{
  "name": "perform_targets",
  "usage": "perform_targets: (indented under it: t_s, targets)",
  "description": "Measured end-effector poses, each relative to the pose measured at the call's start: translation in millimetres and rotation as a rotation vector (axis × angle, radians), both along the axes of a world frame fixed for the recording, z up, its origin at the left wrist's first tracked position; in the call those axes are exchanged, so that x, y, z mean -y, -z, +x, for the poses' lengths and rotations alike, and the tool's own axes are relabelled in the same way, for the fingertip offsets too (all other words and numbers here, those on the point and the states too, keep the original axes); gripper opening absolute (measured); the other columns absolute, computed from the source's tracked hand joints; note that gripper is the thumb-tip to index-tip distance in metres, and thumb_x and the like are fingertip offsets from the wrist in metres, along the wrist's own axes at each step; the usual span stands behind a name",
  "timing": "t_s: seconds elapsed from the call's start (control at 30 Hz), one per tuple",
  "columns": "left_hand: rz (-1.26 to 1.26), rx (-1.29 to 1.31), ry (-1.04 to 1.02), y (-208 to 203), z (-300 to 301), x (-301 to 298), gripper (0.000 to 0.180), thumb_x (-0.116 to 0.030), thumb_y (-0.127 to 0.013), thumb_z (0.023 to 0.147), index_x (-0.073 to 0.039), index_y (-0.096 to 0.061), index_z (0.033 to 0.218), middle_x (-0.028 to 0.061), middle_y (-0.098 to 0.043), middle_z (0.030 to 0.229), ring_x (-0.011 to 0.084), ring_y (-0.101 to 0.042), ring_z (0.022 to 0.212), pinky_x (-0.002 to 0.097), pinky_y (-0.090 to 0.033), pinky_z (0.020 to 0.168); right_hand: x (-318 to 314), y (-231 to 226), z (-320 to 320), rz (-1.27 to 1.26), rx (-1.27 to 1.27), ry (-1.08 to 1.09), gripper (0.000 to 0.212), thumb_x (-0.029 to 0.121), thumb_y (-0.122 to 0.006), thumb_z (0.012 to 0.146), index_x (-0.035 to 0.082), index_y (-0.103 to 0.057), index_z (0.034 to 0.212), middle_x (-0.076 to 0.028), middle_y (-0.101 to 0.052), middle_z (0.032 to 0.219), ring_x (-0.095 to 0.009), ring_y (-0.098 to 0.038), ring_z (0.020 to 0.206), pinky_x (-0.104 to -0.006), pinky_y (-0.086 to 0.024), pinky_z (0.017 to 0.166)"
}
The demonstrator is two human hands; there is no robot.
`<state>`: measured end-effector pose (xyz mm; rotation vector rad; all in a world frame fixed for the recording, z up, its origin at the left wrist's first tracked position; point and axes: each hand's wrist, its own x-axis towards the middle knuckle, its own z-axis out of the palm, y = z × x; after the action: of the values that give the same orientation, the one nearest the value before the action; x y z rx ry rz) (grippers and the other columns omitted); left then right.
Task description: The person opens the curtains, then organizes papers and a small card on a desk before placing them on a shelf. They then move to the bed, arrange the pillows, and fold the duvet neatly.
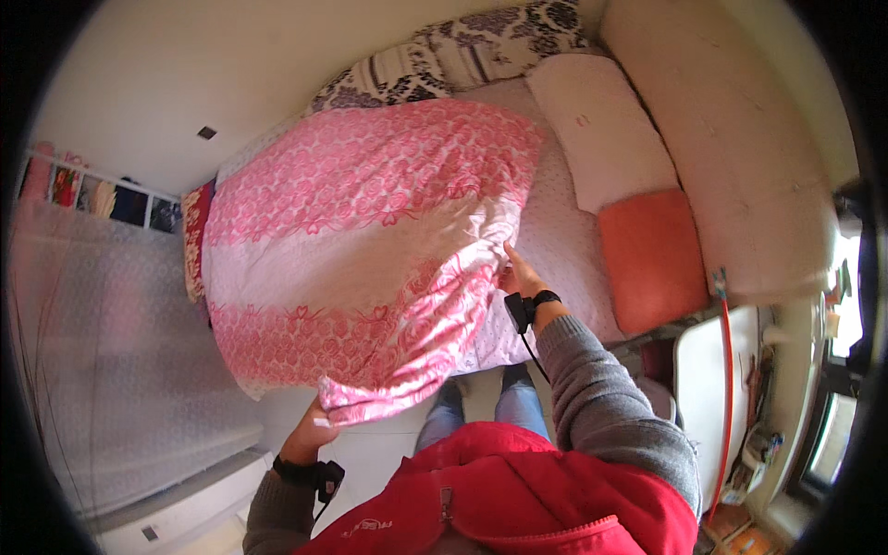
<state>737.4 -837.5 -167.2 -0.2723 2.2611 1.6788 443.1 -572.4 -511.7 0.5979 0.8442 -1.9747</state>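
Observation:
A pink and white quilt [314, 254] with a rose pattern is spread over the bed. My left hand [311, 431] is closed on its near corner, which is lifted off the side of the bed. Farther up and to the right, my right hand [524, 276] grips the quilt's right edge, its fingers partly hidden by the cloth. Between my hands the near right part of the quilt is bunched into folds. Both wrists carry a dark strap with a small black device.
Patterned pillows [499, 42] lie at the far side. A pale pillow [601, 129] and an orange cushion [653, 262] rest along the padded headboard [740, 148]. To the left stands a translucent covered rack [129, 324]; a red pole [726, 398] leans at the right.

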Motion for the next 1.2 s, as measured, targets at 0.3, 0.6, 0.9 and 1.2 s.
perform_targets:
  t_s: [0.3, 0.6, 0.9, 1.2]
  targets:
    - [0.351, 0.053, 0.266, 51.5, -39.3, -70.0, 0.039, -0.021, -0.063, 0.082, 0.0, -0.061, 0.115, 0.014, -0.063, 0.109, 0.0241, -0.058, 0.096, 0.0396, -0.043, 0.086, -26.5, -143.4, -184.9, 0.777, -0.873, -0.096, 0.019, 0.018, -0.058, 0.086, 0.0, -0.06, 0.089, -0.006, -0.06, 0.072, -0.014, -0.053, 0.053, -0.0348, -0.041, 0.04]
    - [0.29, 0.288, 0.64, 173.5, -102.6, -210.8, 0.042, -0.027, -0.056, 0.092, -0.007, -0.053, 0.129, 0.0079, -0.054, 0.132, 0.0188, -0.047, 0.122, 0.031, -0.033, 0.104, -201.4, -33.5, -101.6, 0.734, -0.97, -0.016, 0.027, -0.003, -0.055, 0.079, 0.002, -0.059, 0.106, -0.004, -0.059, 0.088, -0.015, -0.058, 0.074, -0.032, -0.051, 0.061]
    - [0.212, 0.455, 0.396, 214.7, -70.6, -164.7, 0.035, -0.021, -0.058, 0.092, -0.002, -0.057, 0.121, 0.0038, -0.063, 0.113, 0.0124, -0.055, 0.1, 0.0302, -0.042, 0.093, -264.0, 84.5, 89.0, 0.554, 0.066, -0.23, 0.042, 0.04, -0.061, 0.085, 0.008, -0.059, 0.111, -0.01, -0.059, 0.088, -0.026, -0.06, 0.072, -0.0396, -0.053, 0.067]
    - [0.184, 0.578, 0.285, 123.2, -59.5, -105.9, 0.031, -0.02, -0.057, 0.091, -0.006, -0.06, 0.119, 0.0059, -0.064, 0.111, 0.0122, -0.056, 0.098, 0.0304, -0.044, 0.089, -146.6, 20.6, 35.9, 0.102, 0.201, -0.234, 0.062, 0.06, -0.055, 0.084, 0.009, -0.055, 0.118, -0.009, -0.062, 0.114, -0.028, -0.057, 0.104, -0.0438, -0.048, 0.087]
